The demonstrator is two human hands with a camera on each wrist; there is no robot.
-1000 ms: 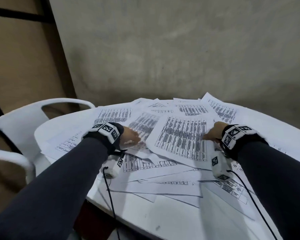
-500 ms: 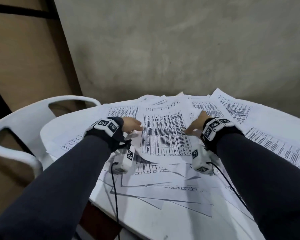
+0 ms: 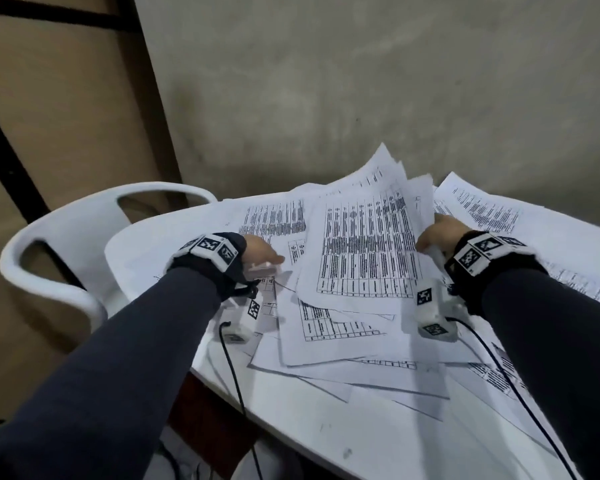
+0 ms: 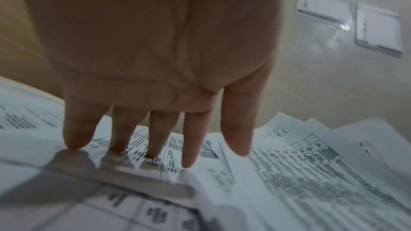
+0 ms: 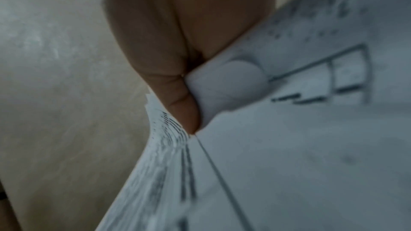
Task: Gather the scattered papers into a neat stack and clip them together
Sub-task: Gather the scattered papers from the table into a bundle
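Printed white sheets lie scattered and overlapping on the round white table (image 3: 326,427). A bundle of several sheets (image 3: 364,244) is tilted up off the pile, its far right corner raised. My right hand (image 3: 437,233) grips that bundle's right edge. In the right wrist view the thumb (image 5: 184,104) pinches the papers (image 5: 289,164). My left hand (image 3: 262,252) rests at the bundle's left side on flat sheets. Its straight fingers (image 4: 155,140) press their tips on the papers (image 4: 311,173). No clip is in view.
A white plastic chair (image 3: 66,230) stands at the table's left. A grey wall rises close behind the table, with two wall switches (image 4: 378,31) on it. Black cables (image 3: 232,368) hang from both wrists over the table's near edge. More sheets (image 3: 482,209) spread out at the far right.
The top sheets slid left toward the centre, and now my right hand has lifted their right edge so the bundle tilts up. My left hand stays flat on the papers.
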